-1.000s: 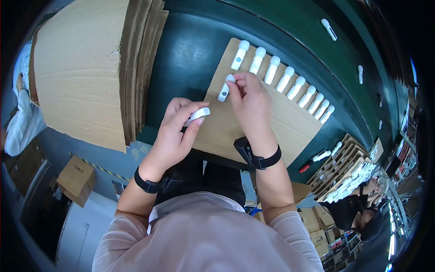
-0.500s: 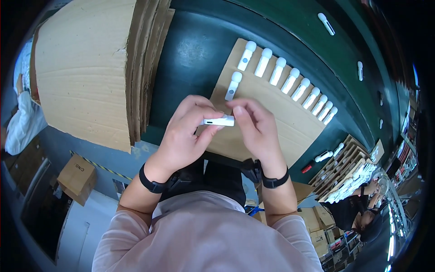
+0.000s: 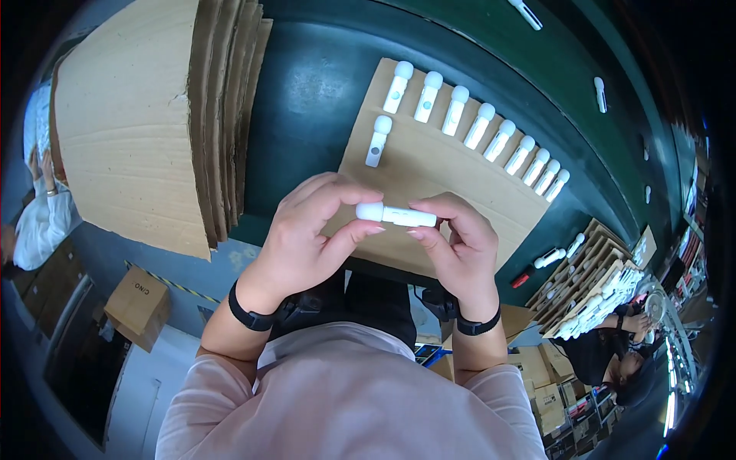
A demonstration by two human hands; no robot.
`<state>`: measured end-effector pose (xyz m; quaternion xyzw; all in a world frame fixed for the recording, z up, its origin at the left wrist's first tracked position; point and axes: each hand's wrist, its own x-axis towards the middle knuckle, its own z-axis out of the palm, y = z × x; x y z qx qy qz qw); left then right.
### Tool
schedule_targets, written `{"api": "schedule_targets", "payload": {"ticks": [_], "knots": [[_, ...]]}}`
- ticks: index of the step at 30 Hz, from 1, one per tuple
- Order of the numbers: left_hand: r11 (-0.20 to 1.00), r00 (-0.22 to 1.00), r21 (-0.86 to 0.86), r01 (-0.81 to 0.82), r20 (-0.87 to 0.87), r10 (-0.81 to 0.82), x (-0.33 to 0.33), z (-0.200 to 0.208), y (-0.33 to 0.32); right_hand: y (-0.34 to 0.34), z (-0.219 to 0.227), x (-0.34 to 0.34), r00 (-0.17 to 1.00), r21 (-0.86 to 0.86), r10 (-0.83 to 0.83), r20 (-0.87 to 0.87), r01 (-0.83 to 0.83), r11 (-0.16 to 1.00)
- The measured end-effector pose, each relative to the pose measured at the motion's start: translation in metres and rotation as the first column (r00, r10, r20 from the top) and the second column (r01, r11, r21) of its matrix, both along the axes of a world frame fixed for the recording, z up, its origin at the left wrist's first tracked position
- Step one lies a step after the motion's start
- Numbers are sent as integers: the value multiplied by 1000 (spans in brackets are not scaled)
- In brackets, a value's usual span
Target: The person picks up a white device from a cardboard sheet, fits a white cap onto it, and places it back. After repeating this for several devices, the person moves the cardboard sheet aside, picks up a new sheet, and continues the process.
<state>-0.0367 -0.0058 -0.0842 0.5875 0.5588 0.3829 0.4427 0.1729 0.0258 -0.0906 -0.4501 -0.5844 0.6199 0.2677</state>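
Observation:
A small white wand massager (image 3: 399, 215) with a round head lies level between my hands, above the cardboard sheet (image 3: 437, 170). Thumb and fingers of my left hand (image 3: 295, 234) pinch it at the round head. Its handle end is pinched by my right hand (image 3: 471, 238). Along the sheet's far edge several like massagers (image 3: 455, 111) lie side by side in a slanting row, heads pointing away from me. A single massager (image 3: 376, 142) rests just nearer than the row's left end, with a round grey spot on its handle.
Tall stacked cardboard sheets (image 3: 130, 123) stand left on the dark green table (image 3: 314, 84). Loose massagers (image 3: 600, 95) lie on the far green surface. At right are a red object (image 3: 523, 277), a stack of loaded cardboard layers (image 3: 602, 299) and a co-worker (image 3: 594, 356). Another person's white sleeve (image 3: 46, 230) shows far left.
My right hand has closed on the massager's handle end; before, it was apart with only the left hand holding. The massager has been turned, its round head now showing at the left.

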Motion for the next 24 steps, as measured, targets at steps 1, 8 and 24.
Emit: {"api": "schedule_targets", "payload": {"ticks": [1,8,24], "knots": [[999,999,-36,-2,45,4,2,0,1,0,0,1,1000,62,8,5,-8,998],[999,995,-51,17,101,-11,14,1,7,-1,-2,6,1000,141,-7,-20,10,990],[989,996,131,76,39,-82,24,-5,13,2,1,19,992,-38,-35,-123,30,999]]}}
